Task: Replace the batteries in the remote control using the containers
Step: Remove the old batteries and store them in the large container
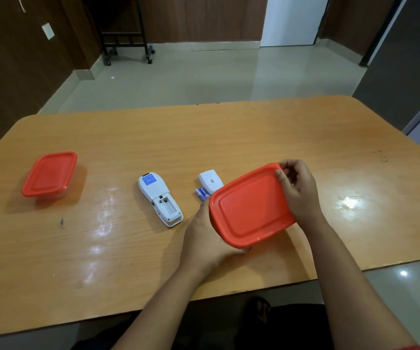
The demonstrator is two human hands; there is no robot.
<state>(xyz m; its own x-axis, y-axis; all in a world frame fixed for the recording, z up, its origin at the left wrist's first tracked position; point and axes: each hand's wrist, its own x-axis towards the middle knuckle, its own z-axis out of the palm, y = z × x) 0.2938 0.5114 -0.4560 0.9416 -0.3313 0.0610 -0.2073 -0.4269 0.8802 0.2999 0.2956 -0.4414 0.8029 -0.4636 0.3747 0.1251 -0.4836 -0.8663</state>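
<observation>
remote control [159,199] | face-down, compartment open | long axis far-left to near-right

two red-lidded containers [49,174] [253,207], one remote [159,199], one battery cover [210,181], two batteries [201,193]

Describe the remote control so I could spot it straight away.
On the orange wooden table, look near the middle, left of the hands holding a red-lidded container. The remote control lies face down there: white, elongated, and its open, empty battery bay sets it apart from the small white cover.
</observation>
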